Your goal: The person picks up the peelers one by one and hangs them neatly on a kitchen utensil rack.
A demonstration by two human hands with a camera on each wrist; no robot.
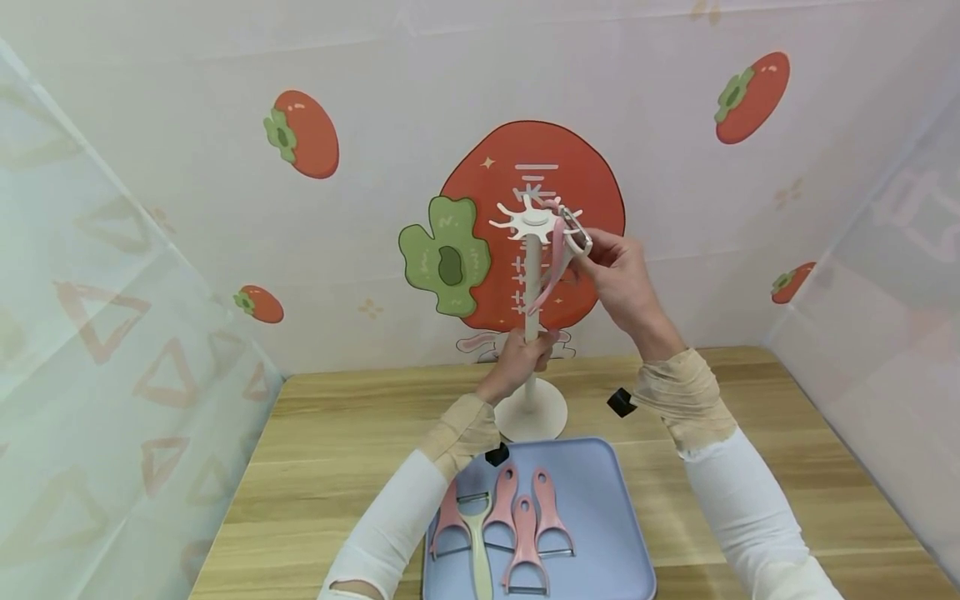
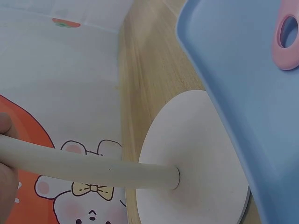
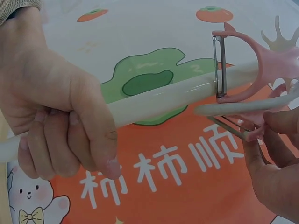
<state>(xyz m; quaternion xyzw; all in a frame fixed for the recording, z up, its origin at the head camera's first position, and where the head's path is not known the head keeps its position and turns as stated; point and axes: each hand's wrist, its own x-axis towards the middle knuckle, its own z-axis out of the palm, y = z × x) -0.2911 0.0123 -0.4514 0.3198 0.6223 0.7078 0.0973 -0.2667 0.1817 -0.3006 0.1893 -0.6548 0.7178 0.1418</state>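
A white stand has a round base (image 1: 551,410), an upright pole (image 1: 533,279) and a ring of hooks (image 1: 517,223) on top. My left hand (image 1: 522,358) grips the pole at its lower part, with fingers curled round it in the right wrist view. Up beside the hooks, my right hand (image 1: 624,279) pinches a peeler (image 3: 253,136) by its blade end. Another pink peeler (image 3: 261,70) is next to it, against the pole near the hooks. A pale curved piece (image 3: 243,108) lies between them; whether it belongs to a peeler I cannot tell.
In front of the base, a blue tray (image 1: 611,533) holds several pink peelers (image 1: 527,527) and a pale green peeler (image 1: 480,560). The wooden table (image 1: 337,467) meets a wall sheet (image 1: 375,250) printed with persimmons close behind the stand.
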